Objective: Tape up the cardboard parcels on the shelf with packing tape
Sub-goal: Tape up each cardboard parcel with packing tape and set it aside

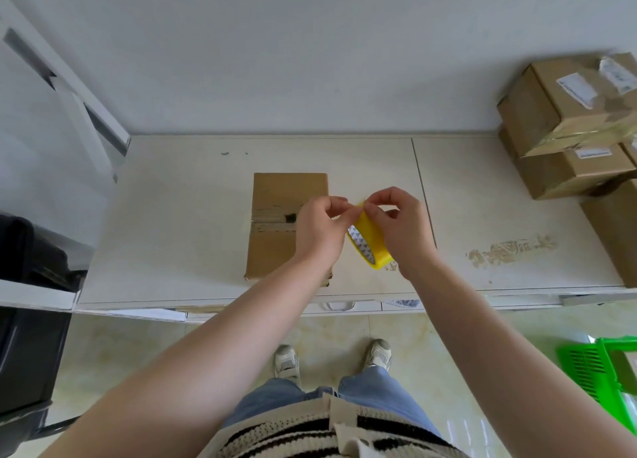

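parcel: a flat brown cardboard parcel (275, 223) is lying on the white shelf top (172, 223), near the middle, its long sides running away from the person; a band of old tape with a dark hole is crossing its middle.
tape roll: a yellow roll of packing tape (369, 242) is being held in the air just right of the parcel, tilted, its printed inner core facing left.
left hand: the left hand (319, 225) is hovering over the parcel's right edge, fingers curled, thumb and forefinger pinching at the top rim of the roll, where the tape's end seems to be.
right hand: the right hand (401, 223) is gripping the roll from the right of the parcel, fingers curled round its outer face, fingertips meeting the left hand's at the rim.
stack: brown cardboard boxes with white labels (565, 126) are sitting well to the right of the parcel, piled against the wall.
crate: a green plastic crate (599, 371) is standing on the floor, below and right of the parcel.
floor: pale shoes (379, 354) are standing on the tiles in front of the shelf, nearer than the parcel.
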Demonstrator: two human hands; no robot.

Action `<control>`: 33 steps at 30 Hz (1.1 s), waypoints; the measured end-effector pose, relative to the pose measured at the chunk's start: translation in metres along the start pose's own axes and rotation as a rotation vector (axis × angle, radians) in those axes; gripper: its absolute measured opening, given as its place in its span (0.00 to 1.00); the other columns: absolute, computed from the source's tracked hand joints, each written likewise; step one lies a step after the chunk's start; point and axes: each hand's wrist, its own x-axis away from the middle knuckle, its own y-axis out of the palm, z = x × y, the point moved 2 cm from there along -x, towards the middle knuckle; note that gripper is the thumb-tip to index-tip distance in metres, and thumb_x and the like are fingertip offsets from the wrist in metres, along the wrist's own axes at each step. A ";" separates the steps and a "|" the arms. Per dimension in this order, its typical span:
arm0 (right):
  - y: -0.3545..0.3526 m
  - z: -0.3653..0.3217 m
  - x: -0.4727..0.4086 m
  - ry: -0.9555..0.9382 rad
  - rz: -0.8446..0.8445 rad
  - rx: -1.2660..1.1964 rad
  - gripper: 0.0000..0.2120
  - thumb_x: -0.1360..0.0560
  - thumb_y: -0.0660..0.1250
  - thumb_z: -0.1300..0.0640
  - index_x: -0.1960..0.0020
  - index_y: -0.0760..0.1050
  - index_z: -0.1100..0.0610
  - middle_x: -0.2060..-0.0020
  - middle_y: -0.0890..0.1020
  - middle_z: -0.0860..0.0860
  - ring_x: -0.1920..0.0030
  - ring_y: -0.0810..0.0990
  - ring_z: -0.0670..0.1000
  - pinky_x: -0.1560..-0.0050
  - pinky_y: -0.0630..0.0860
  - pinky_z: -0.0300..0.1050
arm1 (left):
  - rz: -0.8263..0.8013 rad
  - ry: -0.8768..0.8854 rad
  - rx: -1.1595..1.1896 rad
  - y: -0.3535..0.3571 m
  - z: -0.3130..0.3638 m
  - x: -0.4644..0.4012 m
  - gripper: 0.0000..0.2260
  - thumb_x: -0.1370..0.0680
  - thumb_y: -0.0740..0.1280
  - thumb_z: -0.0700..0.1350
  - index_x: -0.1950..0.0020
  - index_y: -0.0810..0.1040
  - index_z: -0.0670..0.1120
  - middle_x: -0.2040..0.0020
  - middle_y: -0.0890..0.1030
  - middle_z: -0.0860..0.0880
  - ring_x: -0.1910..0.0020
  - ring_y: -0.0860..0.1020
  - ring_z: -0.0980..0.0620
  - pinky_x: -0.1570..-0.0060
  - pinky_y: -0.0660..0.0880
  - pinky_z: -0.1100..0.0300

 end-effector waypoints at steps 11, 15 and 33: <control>0.000 0.009 0.014 -0.383 0.041 0.080 0.16 0.21 0.66 0.60 0.40 0.67 0.43 0.45 0.74 0.41 0.51 0.77 0.45 0.60 0.75 0.41 | -0.254 -0.253 0.258 -0.010 0.018 -0.004 0.03 0.24 0.72 0.38 0.55 0.79 0.41 0.44 0.82 0.42 0.43 0.80 0.48 0.44 0.75 0.64; 0.002 0.008 0.014 -0.502 0.080 0.282 0.10 0.20 0.65 0.59 0.42 0.73 0.48 0.45 0.74 0.44 0.53 0.77 0.46 0.61 0.77 0.50 | -0.273 -0.195 0.181 -0.013 0.018 -0.005 0.04 0.23 0.72 0.41 0.56 0.81 0.42 0.46 0.84 0.43 0.45 0.81 0.49 0.37 0.74 0.57; 0.008 -0.009 0.001 0.007 -0.013 -0.041 0.05 0.22 0.68 0.58 0.57 0.78 0.53 0.52 0.75 0.42 0.53 0.76 0.48 0.55 0.70 0.39 | -0.250 0.462 -0.432 -0.017 0.019 -0.009 0.10 0.19 0.65 0.48 0.40 0.70 0.47 0.32 0.71 0.45 0.59 0.75 0.69 0.56 0.66 0.64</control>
